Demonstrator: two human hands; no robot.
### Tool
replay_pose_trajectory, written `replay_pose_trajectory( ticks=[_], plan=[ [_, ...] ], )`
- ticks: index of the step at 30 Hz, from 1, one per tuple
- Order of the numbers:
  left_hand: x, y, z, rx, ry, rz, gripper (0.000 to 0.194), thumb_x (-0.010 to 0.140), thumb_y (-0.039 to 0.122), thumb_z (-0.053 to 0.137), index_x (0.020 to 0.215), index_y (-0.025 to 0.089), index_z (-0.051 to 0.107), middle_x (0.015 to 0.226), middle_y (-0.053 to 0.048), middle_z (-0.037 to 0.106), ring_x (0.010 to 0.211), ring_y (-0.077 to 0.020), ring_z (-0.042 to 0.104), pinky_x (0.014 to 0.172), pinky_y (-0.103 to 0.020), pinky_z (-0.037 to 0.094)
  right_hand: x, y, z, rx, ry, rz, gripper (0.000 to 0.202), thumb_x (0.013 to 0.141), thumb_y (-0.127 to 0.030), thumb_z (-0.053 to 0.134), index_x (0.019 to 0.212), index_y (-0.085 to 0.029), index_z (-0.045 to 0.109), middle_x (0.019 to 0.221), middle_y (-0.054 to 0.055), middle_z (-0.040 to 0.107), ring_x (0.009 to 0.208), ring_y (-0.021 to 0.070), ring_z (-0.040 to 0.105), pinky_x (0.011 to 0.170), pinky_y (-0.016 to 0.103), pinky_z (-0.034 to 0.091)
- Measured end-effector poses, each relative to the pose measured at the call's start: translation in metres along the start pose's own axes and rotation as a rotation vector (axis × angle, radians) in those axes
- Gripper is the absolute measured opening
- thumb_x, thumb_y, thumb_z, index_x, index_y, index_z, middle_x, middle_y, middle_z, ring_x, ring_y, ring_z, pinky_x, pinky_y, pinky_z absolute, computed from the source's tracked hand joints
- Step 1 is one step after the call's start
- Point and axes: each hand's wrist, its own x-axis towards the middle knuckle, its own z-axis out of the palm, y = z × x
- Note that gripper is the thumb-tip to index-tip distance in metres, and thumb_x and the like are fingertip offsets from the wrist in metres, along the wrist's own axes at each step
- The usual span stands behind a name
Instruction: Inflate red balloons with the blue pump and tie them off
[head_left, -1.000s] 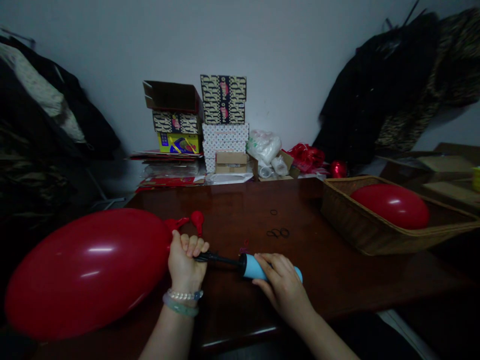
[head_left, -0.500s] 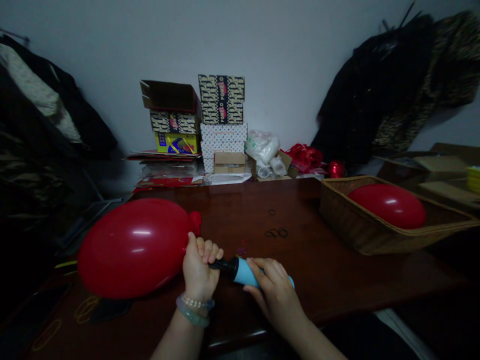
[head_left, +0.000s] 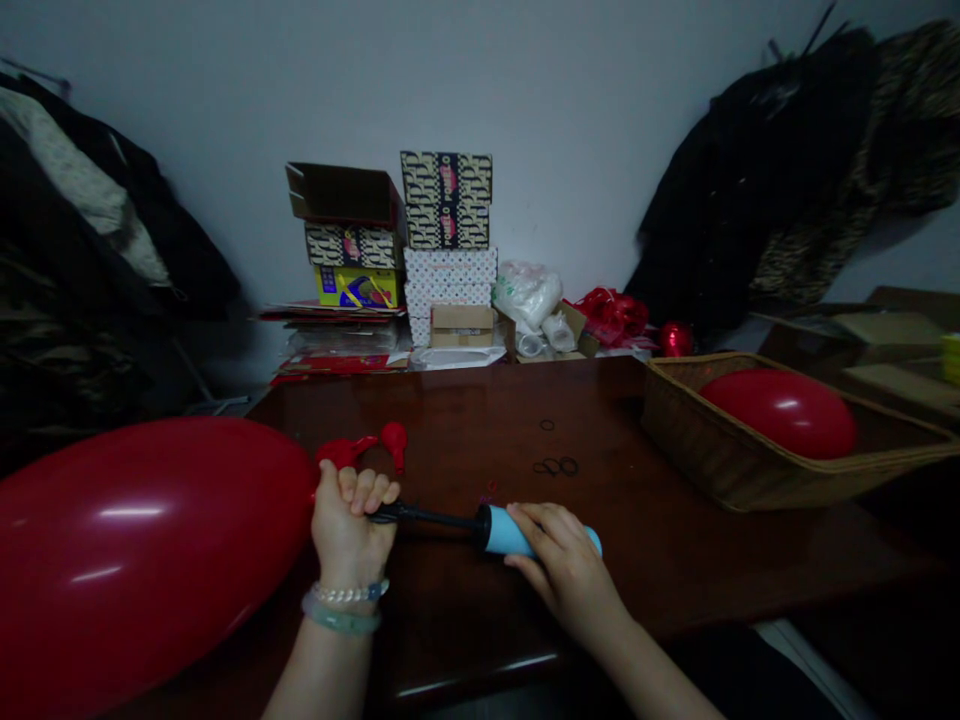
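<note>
A large inflated red balloon (head_left: 150, 550) fills the lower left, its neck inside my left hand (head_left: 352, 520). That hand is closed round the neck and the black nozzle end of a hand pump. My right hand (head_left: 562, 565) is wrapped round the pump's light blue body (head_left: 506, 532). Between the hands a thin black rod (head_left: 442, 518) of the pump shows. Small uninflated red balloons (head_left: 394, 440) lie on the table just beyond my left hand.
On the dark brown table (head_left: 600, 410) lie several black rubber bands (head_left: 568, 467). A wicker basket (head_left: 697, 462) at the right holds another red balloon (head_left: 780, 410). Stacked boxes (head_left: 450, 280) and a plastic bag (head_left: 529, 290) stand along the wall.
My left hand has moved left, away from my right hand, and more of the pump's rod shows. The balloon at my left hand looks larger and reaches farther left.
</note>
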Motion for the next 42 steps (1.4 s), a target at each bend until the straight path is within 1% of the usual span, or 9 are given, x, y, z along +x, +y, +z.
replay_pose_trajectory(
  ticks=[5,10,14,17,23,28,34,38,42],
  plan=[
    [-0.002,-0.009,0.004,0.02,0.019,-0.039,0.053,0.087,0.04,0.053,0.052,0.018,0.021,0.036,0.008,0.023,0.033,-0.0061,0.024,0.04,-0.022,0.026,0.003,-0.008,0.003,0.0,0.031,-0.001,0.046,0.089,-0.033,0.057,0.132,-0.02,0.048,0.116,0.012,0.061,0.103,0.0245,0.057,0.087,0.043,0.051],
    [-0.01,-0.016,0.009,0.032,-0.006,-0.098,0.053,0.086,0.042,0.056,0.052,0.019,0.022,0.037,0.008,0.022,0.033,-0.0059,0.023,0.041,-0.022,0.027,0.008,-0.028,0.004,-0.008,0.047,0.012,0.044,0.088,-0.033,0.058,0.13,-0.02,0.051,0.114,0.011,0.062,0.1,0.0245,0.058,0.085,0.042,0.052],
    [-0.021,-0.023,0.006,0.038,-0.035,-0.145,0.054,0.085,0.042,0.058,0.051,0.019,0.022,0.038,0.008,0.021,0.033,-0.0056,0.022,0.04,-0.022,0.025,0.005,-0.044,0.011,0.007,0.073,0.022,0.044,0.089,-0.034,0.057,0.129,-0.018,0.05,0.113,0.012,0.062,0.1,0.0248,0.057,0.085,0.042,0.051],
    [-0.027,-0.028,0.002,0.048,-0.035,-0.16,0.054,0.084,0.044,0.058,0.051,0.019,0.024,0.038,0.008,0.022,0.034,-0.0057,0.022,0.04,-0.022,0.026,0.001,-0.049,0.016,0.033,0.061,0.037,0.044,0.09,-0.034,0.056,0.13,-0.018,0.049,0.112,0.012,0.062,0.1,0.0249,0.057,0.086,0.042,0.051],
    [-0.025,-0.032,0.005,0.055,-0.026,-0.146,0.054,0.085,0.044,0.057,0.05,0.019,0.024,0.037,0.008,0.022,0.033,-0.0061,0.022,0.04,-0.023,0.027,0.003,-0.042,0.013,0.017,0.008,0.039,0.045,0.089,-0.038,0.057,0.13,-0.02,0.05,0.114,0.012,0.062,0.1,0.0245,0.058,0.085,0.042,0.051],
    [-0.012,-0.019,0.011,0.037,-0.002,-0.091,0.054,0.086,0.042,0.056,0.051,0.019,0.022,0.037,0.008,0.022,0.033,-0.0061,0.023,0.04,-0.023,0.026,0.009,-0.024,0.005,-0.024,0.013,0.015,0.047,0.088,-0.037,0.058,0.131,-0.021,0.049,0.116,0.011,0.062,0.103,0.0244,0.058,0.086,0.041,0.052],
    [0.006,-0.005,0.002,-0.009,0.018,-0.029,0.053,0.088,0.039,0.052,0.05,0.018,0.021,0.035,0.007,0.023,0.032,-0.0066,0.025,0.041,-0.023,0.027,0.007,0.0,0.002,-0.005,0.019,-0.004,0.048,0.089,-0.035,0.057,0.134,-0.023,0.046,0.12,0.011,0.061,0.107,0.025,0.056,0.09,0.044,0.049],
    [0.008,-0.005,0.0,-0.023,0.022,-0.044,0.052,0.089,0.036,0.052,0.051,0.018,0.022,0.035,0.007,0.024,0.033,-0.0065,0.025,0.04,-0.022,0.027,0.007,-0.002,0.001,-0.005,0.046,-0.008,0.046,0.09,-0.033,0.056,0.133,-0.021,0.047,0.117,0.011,0.061,0.105,0.0252,0.057,0.088,0.044,0.05],
    [0.002,-0.011,0.002,-0.028,0.029,-0.086,0.05,0.089,0.035,0.052,0.052,0.018,0.023,0.036,0.007,0.024,0.033,-0.0064,0.025,0.041,-0.022,0.027,0.007,-0.014,0.0,-0.008,0.054,0.006,0.043,0.09,-0.034,0.056,0.13,-0.019,0.049,0.114,0.011,0.062,0.101,0.0252,0.057,0.087,0.044,0.05]
  ],
)
